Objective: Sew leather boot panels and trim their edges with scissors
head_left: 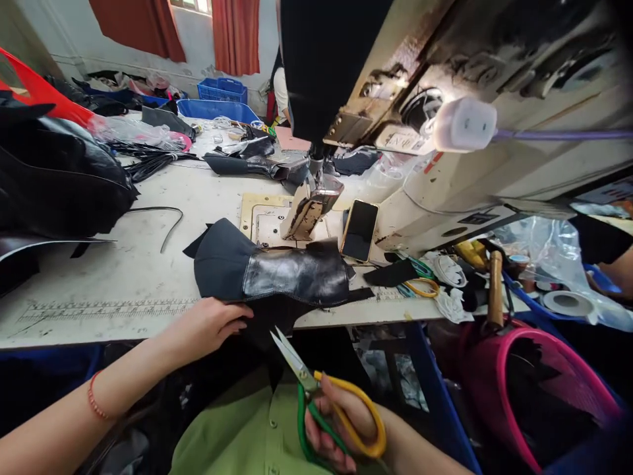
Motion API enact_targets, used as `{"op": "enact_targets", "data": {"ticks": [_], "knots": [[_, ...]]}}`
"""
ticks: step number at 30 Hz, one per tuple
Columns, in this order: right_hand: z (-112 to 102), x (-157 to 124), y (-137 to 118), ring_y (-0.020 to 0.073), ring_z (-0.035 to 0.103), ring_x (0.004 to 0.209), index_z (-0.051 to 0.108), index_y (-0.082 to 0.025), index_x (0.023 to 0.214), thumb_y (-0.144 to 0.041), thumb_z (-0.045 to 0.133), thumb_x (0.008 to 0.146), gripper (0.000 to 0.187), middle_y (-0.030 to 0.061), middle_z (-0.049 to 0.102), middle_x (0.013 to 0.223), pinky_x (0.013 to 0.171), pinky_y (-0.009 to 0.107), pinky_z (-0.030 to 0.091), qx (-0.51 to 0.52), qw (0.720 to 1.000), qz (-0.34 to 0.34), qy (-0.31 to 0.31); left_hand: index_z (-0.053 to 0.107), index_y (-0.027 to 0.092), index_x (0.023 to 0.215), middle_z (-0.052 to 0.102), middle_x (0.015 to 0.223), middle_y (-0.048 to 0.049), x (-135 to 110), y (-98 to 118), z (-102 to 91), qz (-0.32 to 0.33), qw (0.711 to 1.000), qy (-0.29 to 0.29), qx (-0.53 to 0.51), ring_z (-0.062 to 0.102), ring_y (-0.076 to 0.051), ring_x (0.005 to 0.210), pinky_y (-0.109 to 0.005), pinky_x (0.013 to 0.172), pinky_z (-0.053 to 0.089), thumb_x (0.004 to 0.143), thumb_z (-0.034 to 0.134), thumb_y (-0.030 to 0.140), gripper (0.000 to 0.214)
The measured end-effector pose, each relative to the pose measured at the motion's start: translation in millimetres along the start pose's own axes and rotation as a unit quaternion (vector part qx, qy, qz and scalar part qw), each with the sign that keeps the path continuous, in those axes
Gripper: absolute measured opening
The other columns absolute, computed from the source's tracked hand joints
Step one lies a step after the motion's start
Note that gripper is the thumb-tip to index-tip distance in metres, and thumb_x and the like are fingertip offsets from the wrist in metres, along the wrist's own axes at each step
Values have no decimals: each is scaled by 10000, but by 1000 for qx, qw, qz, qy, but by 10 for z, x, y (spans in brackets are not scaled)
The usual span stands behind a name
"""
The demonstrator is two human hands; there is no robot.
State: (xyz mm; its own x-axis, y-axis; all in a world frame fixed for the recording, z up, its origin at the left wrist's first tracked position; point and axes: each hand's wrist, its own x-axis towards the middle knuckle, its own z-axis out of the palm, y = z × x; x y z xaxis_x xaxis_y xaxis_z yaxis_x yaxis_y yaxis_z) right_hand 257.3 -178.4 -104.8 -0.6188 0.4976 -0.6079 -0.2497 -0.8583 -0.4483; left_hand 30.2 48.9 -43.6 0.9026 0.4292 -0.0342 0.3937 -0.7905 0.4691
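Note:
A black leather boot upper [297,274], part shiny leather and part matte fabric, lies at the front edge of the table. My left hand [217,324] grips its lower edge, the fingers bent and close together; the thumb is hidden. In my right hand [336,419] is a pair of scissors [301,373] with one yellow and one green handle. Their slightly parted blades point up and left, just below the boot upper and apart from it. Behind the upper stands the sewing machine [311,204], its needle area over a metal plate.
A phone [361,229] leans by the machine base. More scissors [420,285] and scraps lie at the right front, above a pink basket [514,343]. Black leather [59,171] is heaped at the left. Blue crates [222,90] stand at the back.

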Motion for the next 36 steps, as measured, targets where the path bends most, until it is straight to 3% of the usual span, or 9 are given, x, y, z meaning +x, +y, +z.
{"op": "enact_targets", "data": {"ticks": [3,6,9,12,17,23,36], "knots": [[-169,125,76,105,432,342,591,-118,686,-894,164,788,891,-6,438,479,253,197,351,84,991,-5,-107,713,212,1088,732,1139,-79,125,-43,54,12,1000,6,1,716,-237,981,-322,852,557,950,461,281,295],[-248,126,46,113,455,350,608,-96,694,-865,129,822,914,14,466,490,262,202,368,95,984,-11,-153,737,212,1022,692,1223,-101,218,-16,55,27,1000,9,4,689,-252,1055,-315,880,542,922,531,313,250],[-319,104,12,121,475,364,618,-81,705,-852,133,835,919,22,474,499,270,210,387,75,983,-9,-168,755,214,920,718,1159,-97,267,50,32,23,1000,15,11,724,-232,937,-286,810,556,886,591,298,187],[-418,101,-32,131,489,374,626,-71,731,-840,134,846,920,23,476,507,277,225,405,61,983,3,-176,757,216,868,737,1091,-89,281,101,47,11,999,29,16,717,-231,962,-275,810,552,875,609,294,168],[-610,103,-129,122,472,382,619,-67,754,-793,86,884,910,21,473,515,289,213,380,66,981,-5,-180,751,213,849,742,1034,-85,261,148,129,-2,999,50,21,695,-251,1026,-304,828,556,909,546,271,222],[-804,147,-137,132,469,390,611,-63,780,-800,42,871,936,29,476,529,291,225,370,62,966,7,-251,725,196,900,723,1097,-105,225,200,179,-8,997,79,24,698,-244,1011,-319,818,567,965,415,296,332],[-914,227,-155,116,430,360,613,-72,778,-797,-39,848,977,15,445,531,266,209,331,94,945,20,-314,713,194,861,730,1043,-107,203,209,200,-2,994,105,34,712,-244,951,-309,735,578,979,372,355,395]]}}
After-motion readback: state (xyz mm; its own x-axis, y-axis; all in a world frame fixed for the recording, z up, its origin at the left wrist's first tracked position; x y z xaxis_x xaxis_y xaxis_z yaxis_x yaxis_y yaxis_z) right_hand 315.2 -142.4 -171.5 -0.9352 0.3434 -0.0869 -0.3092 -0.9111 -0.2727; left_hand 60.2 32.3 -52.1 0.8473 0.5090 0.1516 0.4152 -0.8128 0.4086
